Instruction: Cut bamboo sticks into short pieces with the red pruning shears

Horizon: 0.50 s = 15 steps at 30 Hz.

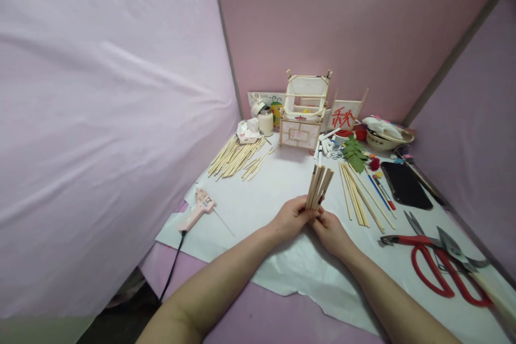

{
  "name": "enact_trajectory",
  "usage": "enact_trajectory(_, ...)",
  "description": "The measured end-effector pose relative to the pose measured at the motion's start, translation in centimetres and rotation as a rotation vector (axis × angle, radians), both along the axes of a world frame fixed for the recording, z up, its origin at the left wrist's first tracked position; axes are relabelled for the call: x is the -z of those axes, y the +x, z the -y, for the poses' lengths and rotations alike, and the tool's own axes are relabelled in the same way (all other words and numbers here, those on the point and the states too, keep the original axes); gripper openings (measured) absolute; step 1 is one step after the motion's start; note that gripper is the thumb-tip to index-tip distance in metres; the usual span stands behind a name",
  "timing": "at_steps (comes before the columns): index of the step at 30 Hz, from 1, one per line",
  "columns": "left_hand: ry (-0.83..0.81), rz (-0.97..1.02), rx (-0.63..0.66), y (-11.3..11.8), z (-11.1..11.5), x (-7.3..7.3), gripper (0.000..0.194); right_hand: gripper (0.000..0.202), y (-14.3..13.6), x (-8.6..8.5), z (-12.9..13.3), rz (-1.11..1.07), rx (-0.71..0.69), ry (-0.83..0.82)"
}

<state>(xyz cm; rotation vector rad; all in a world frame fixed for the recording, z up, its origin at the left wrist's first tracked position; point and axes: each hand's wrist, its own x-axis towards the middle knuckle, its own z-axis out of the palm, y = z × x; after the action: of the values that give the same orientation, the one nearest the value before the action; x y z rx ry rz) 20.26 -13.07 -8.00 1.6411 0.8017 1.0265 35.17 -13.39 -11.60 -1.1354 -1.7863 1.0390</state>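
Two hands meet around one bundle of wooden sticks (317, 188) above the near part of the desk (282, 318). The left hand (293, 219) is closed round the lower end of the bundle, and the right hand (331, 231) grips it from the other side, its fingers against those of the left. The sticks point up and fan out slightly at the top; a few show dark marks.

A white sheet (262, 196) lies over the pink cover of the desk. On the left side is a pink glue gun (205, 202) with a black cord, and beyond it a spread pile of loose sticks (230, 160), near a tissue pack (249, 131) and a jar (265, 122). Behind the hands stands a small stick-built frame (300, 133) with white panels. A panel with a red character (343, 116) stands to its right, next to a bowl (379, 143) with things heaped in it.

Right of the bundle lie more sticks (357, 196), green leaves (355, 153), a blue pen (378, 190) and a black phone (406, 185). Nearer are red-handled scissors (423, 263) and red-handled shears (455, 258), overlapping.
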Motion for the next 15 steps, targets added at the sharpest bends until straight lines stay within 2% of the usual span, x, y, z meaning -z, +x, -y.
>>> enact_trajectory(3,0.09,-0.186,0.042,-1.9,-1.9,-1.8,0.041,0.03,-0.2,-0.4,0.2,-0.035,-0.03,-0.031)
enact_trajectory(4,0.11,-0.256,0.011,-3.0,-3.1,-2.6,0.045,0.03,-0.2,-0.6,0.3,-0.064,-0.042,-0.056)
enact_trajectory(7,0.099,-0.476,-0.347,-7.7,-7.6,-4.7,0.026,0.028,-0.4,-0.9,0.4,-0.13,-0.055,-0.124)
enact_trajectory(9,0.086,-0.74,-0.637,-11.1,-10.4,-5.6,0.021,0.027,-0.5,-1.0,0.5,-0.129,-0.053,-0.134)
enact_trajectory(10,0.032,-0.873,-0.724,-12.6,-11.5,-5.9,0.019,0.027,-0.5,-1.0,0.4,-0.124,-0.053,-0.133)
enact_trajectory(12,-0.04,-0.95,-0.767,-15.0,-13.1,-6.0,0.012,0.027,-0.5,-0.9,0.4,-0.122,-0.052,-0.132)
enact_trajectory(15,-0.115,-0.984,-0.775,-16.5,-14.3,-5.4,0.007,0.026,-0.4,-1.0,0.3,-0.135,-0.05,-0.143)
